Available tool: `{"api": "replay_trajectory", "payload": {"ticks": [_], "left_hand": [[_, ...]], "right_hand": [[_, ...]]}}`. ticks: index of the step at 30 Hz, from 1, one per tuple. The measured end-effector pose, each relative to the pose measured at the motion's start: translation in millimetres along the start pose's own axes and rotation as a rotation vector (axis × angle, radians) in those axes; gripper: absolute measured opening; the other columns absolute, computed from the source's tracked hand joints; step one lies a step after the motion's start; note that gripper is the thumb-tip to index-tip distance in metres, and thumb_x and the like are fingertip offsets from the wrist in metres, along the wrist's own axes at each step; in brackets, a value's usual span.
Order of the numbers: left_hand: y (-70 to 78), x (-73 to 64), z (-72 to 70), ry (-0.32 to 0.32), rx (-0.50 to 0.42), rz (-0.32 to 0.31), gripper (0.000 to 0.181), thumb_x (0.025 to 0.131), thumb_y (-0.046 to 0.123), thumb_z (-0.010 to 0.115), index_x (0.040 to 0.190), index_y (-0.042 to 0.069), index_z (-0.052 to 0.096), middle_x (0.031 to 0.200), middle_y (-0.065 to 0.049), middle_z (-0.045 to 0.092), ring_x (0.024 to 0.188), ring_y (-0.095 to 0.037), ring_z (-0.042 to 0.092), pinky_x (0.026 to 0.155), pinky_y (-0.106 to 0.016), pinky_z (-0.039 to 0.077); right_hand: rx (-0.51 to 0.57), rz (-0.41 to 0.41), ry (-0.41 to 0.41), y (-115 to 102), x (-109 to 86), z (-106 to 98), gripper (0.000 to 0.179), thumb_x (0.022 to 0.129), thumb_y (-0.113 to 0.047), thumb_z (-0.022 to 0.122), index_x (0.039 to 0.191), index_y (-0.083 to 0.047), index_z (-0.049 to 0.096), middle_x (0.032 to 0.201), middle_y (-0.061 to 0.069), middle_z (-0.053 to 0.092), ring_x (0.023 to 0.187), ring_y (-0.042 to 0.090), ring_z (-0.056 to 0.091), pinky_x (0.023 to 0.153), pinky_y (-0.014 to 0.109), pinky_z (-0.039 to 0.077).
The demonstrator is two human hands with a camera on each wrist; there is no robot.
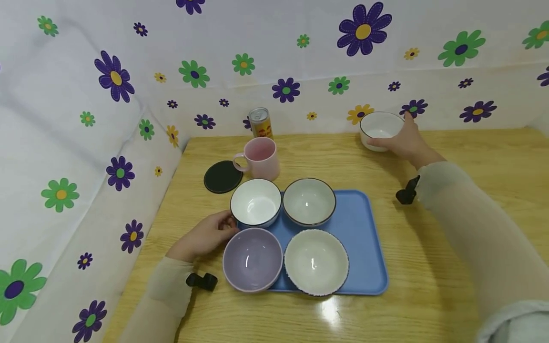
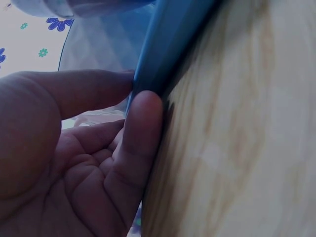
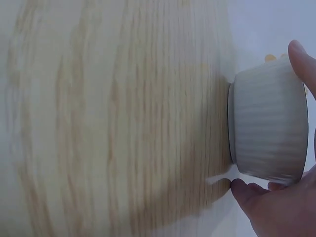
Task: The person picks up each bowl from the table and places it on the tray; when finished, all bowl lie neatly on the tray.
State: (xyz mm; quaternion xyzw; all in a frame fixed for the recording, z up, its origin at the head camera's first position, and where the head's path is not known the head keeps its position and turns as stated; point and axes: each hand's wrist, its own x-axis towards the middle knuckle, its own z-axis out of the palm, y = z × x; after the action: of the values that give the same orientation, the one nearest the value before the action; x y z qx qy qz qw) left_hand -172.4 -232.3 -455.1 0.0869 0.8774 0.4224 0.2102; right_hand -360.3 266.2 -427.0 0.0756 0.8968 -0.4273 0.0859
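Observation:
At the back right of the table my right hand point(image 1: 405, 139) grips a small white bowl point(image 1: 372, 135) with a dark rim, thumb and fingers spread across its sides. The right wrist view shows the ribbed outside of this bowl point(image 3: 269, 121), its foot close to the wood. My left hand point(image 1: 210, 233) pinches the left edge of a blue tray point(image 1: 358, 243) between thumb and fingers; the left wrist view has the fingertips right at the tray edge point(image 2: 163, 44). On the tray stand a white bowl point(image 1: 256, 202), a grey-white bowl point(image 1: 309, 202), a purple bowl point(image 1: 253, 259) and a cream bowl point(image 1: 316, 262).
Behind the tray stands a pink mug point(image 1: 266, 164), with a drink can point(image 1: 260, 124) behind it and a black round coaster point(image 1: 223, 176) to its left. A flowered cloth point(image 1: 257, 43) hangs along the back and left of the wooden table point(image 1: 484, 157).

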Motion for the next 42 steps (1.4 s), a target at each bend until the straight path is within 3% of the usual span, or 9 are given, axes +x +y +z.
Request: {"api": "replay_trajectory", "payload": {"ticks": [4,10,17,24,29,37,42], "left_hand": [[1.2,-0.1,-0.3,0.002,-0.012,0.005,0.019,0.098,0.019,0.064,0.111,0.005,0.06,0.089,-0.005,0.06,0.081,-0.017,0.056,0.07,-0.028,0.048],[1.2,0.8,1.2,-0.014,0.0,0.026,0.019,0.099,0.018,0.063,0.11,0.003,0.059,0.089,-0.006,0.06,0.081,-0.018,0.056,0.072,-0.029,0.048],[5.8,5.1,0.1,-0.017,0.031,-0.014,0.02,0.099,0.02,0.063,0.113,0.007,0.059,0.09,-0.005,0.06,0.083,-0.019,0.056,0.073,-0.03,0.048],[6.6,4.3,-1.2,-0.024,0.02,-0.013,0.021,0.099,0.02,0.063,0.113,0.005,0.059,0.091,-0.006,0.061,0.083,-0.018,0.056,0.074,-0.031,0.048],[6.9,1.4,0.0,-0.017,-0.003,-0.013,0.021,0.098,0.02,0.064,0.111,0.004,0.059,0.089,-0.006,0.06,0.082,-0.019,0.055,0.073,-0.032,0.047],[2.6,-1.3,-0.1,-0.009,-0.007,0.001,0.019,0.099,0.018,0.064,0.111,0.003,0.059,0.089,-0.006,0.06,0.082,-0.019,0.056,0.073,-0.03,0.048],[2.6,-1.1,0.6,-0.002,0.003,0.009,0.018,0.099,0.016,0.064,0.11,0.003,0.06,0.089,-0.006,0.061,0.082,-0.019,0.056,0.073,-0.03,0.048]], "right_hand": [[0.045,-0.04,-0.005,-2.0,1.4,3.5,0.137,0.078,-0.057,0.08,0.156,-0.013,-0.024,0.163,0.027,0.002,0.147,0.048,0.016,0.117,0.06,0.021],[0.057,-0.059,0.02,-0.6,-1.9,8.2,0.128,0.079,-0.052,0.082,0.16,-0.008,-0.006,0.162,0.025,0.012,0.145,0.046,0.022,0.115,0.059,0.027],[-0.005,-0.043,0.04,7.9,-10.3,5.7,0.131,0.079,-0.059,0.079,0.159,-0.008,-0.012,0.163,0.027,0.002,0.145,0.051,0.018,0.113,0.064,0.026],[0.032,-0.084,0.05,7.3,-19.4,3.2,0.133,0.077,-0.059,0.08,0.16,-0.014,-0.014,0.166,0.022,0.001,0.147,0.049,0.018,0.112,0.065,0.026],[0.015,-0.133,0.034,3.6,-36.4,2.4,0.134,0.076,-0.059,0.082,0.161,-0.016,-0.012,0.166,0.021,0.005,0.146,0.05,0.02,0.11,0.066,0.03],[-0.036,-0.26,-0.059,4.1,-75.6,3.4,0.129,0.078,-0.041,0.087,0.161,-0.012,-0.006,0.164,0.025,0.012,0.143,0.051,0.026,0.108,0.068,0.03],[0.003,-0.337,-0.085,6.3,-104.4,3.7,0.126,0.077,-0.028,0.089,0.162,-0.01,-0.003,0.163,0.023,0.016,0.14,0.048,0.031,0.108,0.067,0.033]]}}
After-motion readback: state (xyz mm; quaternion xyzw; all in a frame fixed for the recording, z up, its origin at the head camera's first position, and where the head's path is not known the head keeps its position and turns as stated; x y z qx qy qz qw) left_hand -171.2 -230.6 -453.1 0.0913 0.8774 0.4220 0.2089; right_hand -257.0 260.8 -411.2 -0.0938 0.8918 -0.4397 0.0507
